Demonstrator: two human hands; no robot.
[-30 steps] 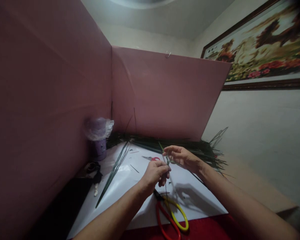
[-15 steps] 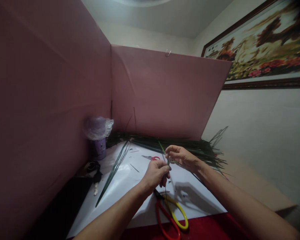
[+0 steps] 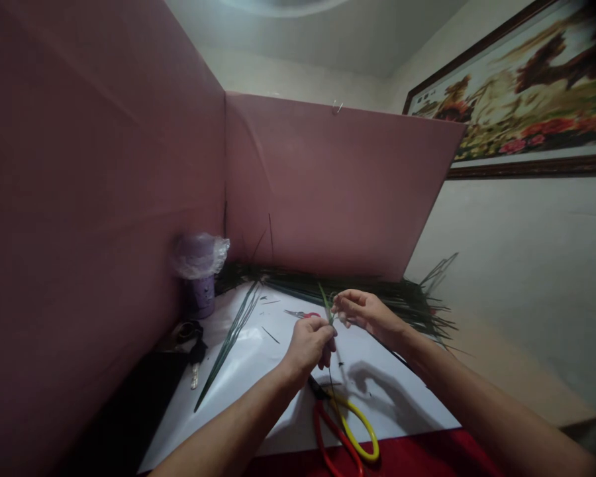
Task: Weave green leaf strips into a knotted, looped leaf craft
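My left hand [image 3: 308,342] and my right hand [image 3: 365,311] meet above a white sheet [image 3: 258,371] on the table. Both pinch a thin green leaf strip [image 3: 324,299] that sticks up and away between the fingertips. A dark thin end hangs down below my left hand. Under my left wrist lie large scissors [image 3: 345,427] with one red and one yellow handle. Small red-handled scissors [image 3: 302,314] rest just beyond my left hand.
A pile of long green leaf strips [image 3: 367,295] runs along the foot of the pink partition [image 3: 328,185]. A loose bundle of strips [image 3: 228,341] lies at the left. A purple cup [image 3: 198,275] with plastic wrap stands in the corner. Dark small items [image 3: 189,338] lie beside it.
Both hands have drawn slightly closer together and a little farther from me, still working the strip. The view has shifted slightly.
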